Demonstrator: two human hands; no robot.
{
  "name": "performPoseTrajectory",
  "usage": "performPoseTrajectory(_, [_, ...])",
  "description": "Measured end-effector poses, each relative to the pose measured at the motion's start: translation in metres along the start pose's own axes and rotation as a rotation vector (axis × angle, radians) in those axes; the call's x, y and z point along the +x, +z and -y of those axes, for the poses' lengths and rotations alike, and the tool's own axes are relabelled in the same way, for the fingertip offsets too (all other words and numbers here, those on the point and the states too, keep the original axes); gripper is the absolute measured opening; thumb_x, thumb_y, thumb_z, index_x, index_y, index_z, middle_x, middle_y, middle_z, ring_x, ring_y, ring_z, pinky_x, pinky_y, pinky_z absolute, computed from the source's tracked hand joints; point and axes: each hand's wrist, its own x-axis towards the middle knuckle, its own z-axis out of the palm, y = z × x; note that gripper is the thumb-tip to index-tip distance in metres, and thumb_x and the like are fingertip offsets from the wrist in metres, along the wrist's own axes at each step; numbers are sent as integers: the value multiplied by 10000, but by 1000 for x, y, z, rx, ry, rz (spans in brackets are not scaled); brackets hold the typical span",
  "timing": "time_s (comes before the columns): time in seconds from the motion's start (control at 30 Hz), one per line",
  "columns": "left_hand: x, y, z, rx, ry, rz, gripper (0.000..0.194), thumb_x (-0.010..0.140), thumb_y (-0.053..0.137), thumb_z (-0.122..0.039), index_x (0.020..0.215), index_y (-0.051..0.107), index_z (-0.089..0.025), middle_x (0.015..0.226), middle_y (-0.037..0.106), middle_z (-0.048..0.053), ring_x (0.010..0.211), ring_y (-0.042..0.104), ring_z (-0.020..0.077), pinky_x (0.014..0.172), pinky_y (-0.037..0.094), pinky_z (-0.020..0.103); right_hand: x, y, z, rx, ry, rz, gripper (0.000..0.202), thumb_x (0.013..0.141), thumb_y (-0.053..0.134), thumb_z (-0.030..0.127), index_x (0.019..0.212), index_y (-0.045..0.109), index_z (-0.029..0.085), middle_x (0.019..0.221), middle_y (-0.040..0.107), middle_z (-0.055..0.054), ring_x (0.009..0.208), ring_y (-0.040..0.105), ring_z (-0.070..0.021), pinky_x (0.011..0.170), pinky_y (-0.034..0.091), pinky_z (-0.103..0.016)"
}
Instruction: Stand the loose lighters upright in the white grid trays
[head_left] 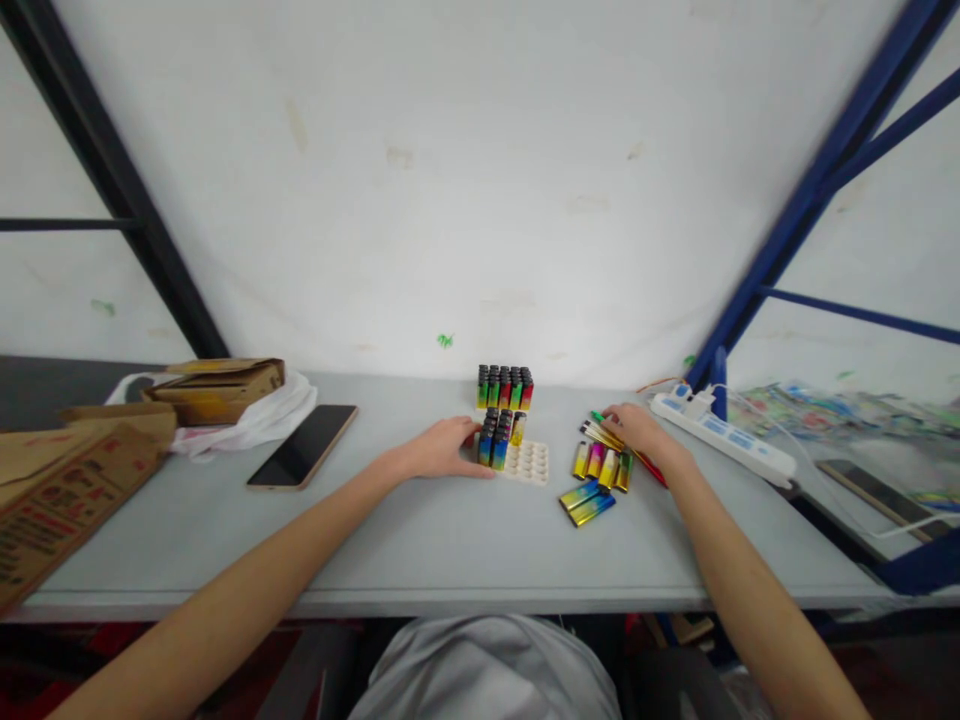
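Observation:
My left hand (448, 448) curls round the left side of a white tray with round holes (531, 464), thumb at the front and fingers behind. Standing in the tray's left part are several blue-green lighters (493, 440) with black tops, and a gold lighter (518, 428) stands beside them. My right hand (634, 428) reaches down over a loose pile of shiny lighters (609, 468), its fingers bent closely onto a gold one (604, 435); the fingertips are partly hidden. Two blue-and-yellow lighters (587, 503) lie flat nearer to me.
Behind the tray stands a full block of coloured lighters (505, 387). A phone (304, 447), a cardboard box (225, 390) on a white plastic bag (259, 418) and an opened carton (79, 480) are on the left. To the right lies a power strip (724, 437) beside a blue frame post (780, 240).

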Motion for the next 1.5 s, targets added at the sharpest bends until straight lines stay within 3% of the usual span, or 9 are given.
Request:
performPoseTrajectory(0.23, [0,0,1,5,15,4,645,732,682,-754,970,641,-155,939,672,93,815,617,251,717,479,328,4,-4,21,347,-31,-219,287,977,456,266,1054,696,130,1045,724,-172,994,653,-253,921,479,-352])
performPoseTrajectory(0.43, [0,1,2,-7,16,9,668,734,684,-754,995,643,-140,946,662,93,824,613,248,731,472,326,-5,-11,70,1199,48,-37,341,885,517,456,1112,577,208,850,697,-36,661,598,-170,605,475,-296])
performPoseTrajectory(0.57, [0,1,1,-12,9,9,671,728,686,-756,996,650,-143,942,664,88,813,611,244,717,466,320,-13,-12,104,1404,1,42,378,801,583,408,1122,517,221,732,631,31,606,594,-153,576,453,-284])
performPoseTrajectory(0.77, [-1,0,0,-11,-1,0,672,721,685,-755,991,656,-140,939,672,91,814,616,253,714,461,324,-23,-8,131,1415,-78,102,259,814,564,356,1010,420,266,750,604,70,501,437,-92,485,311,-223])
performPoseTrajectory(0.87, [-1,1,0,-20,-8,-9,672,709,697,-745,1002,663,-141,947,680,89,822,625,261,733,463,330,-27,-6,140,1322,-102,152,256,889,541,477,986,428,269,595,438,107,471,315,-100,471,231,-223])
performPoseTrajectory(1.0, [-1,1,-1,-21,-1,-13,668,708,699,-745,1003,665,-147,959,687,87,823,619,261,733,458,332,-31,-7,147,1032,-204,9,389,938,485,580,789,486,220,601,403,59,559,366,-122,532,284,-254])
performPoseTrajectory(1.13, [0,0,0,-8,8,-6,652,722,696,-744,976,663,-144,941,684,84,829,617,256,739,455,323,-32,-7,148,871,-238,-101,462,940,465,545,628,401,211,594,361,39,600,359,-124,568,272,-268])
performPoseTrajectory(1.33, [0,1,0,5,23,-4,620,738,708,-716,986,654,-150,933,671,73,840,611,249,729,453,314,-31,-3,147,803,-189,-173,320,868,462,387,624,332,224,589,286,46,588,316,-117,565,222,-268])
performPoseTrajectory(1.5, [0,1,0,-2,26,-11,617,732,705,-717,977,659,-153,926,672,78,830,613,257,729,457,327,-29,-2,146,754,-202,-194,365,907,457,442,634,372,215,607,334,40,610,356,-128,585,248,-270])
